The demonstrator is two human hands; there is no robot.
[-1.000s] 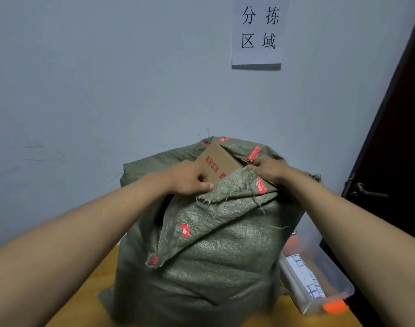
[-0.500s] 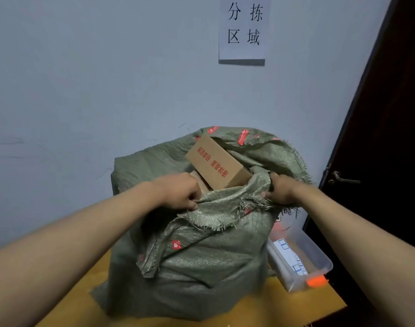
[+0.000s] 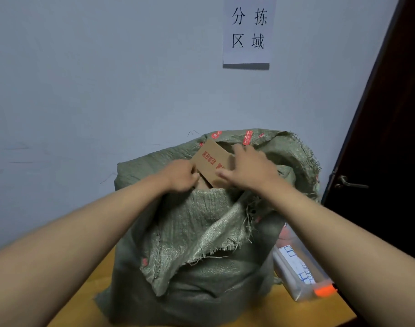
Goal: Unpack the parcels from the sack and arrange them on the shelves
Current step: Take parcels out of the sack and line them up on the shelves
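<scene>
A green woven sack stands upright on a wooden table, its front flap folded down. A brown cardboard parcel with red print sticks out of the sack's mouth, tilted. My left hand grips the sack's front edge at the parcel's near left corner, fingers curled. My right hand lies over the parcel's right end, thumb on its front face and fingers round its far side. No shelves are in view.
A clear plastic box with an orange clip sits on the table right of the sack. A dark door with a handle stands at the right. A paper sign hangs on the pale wall behind.
My right hand let go of the sack's edge and moved up and left onto the parcel. My left hand stays at the sack's rim. The flap has dropped lower.
</scene>
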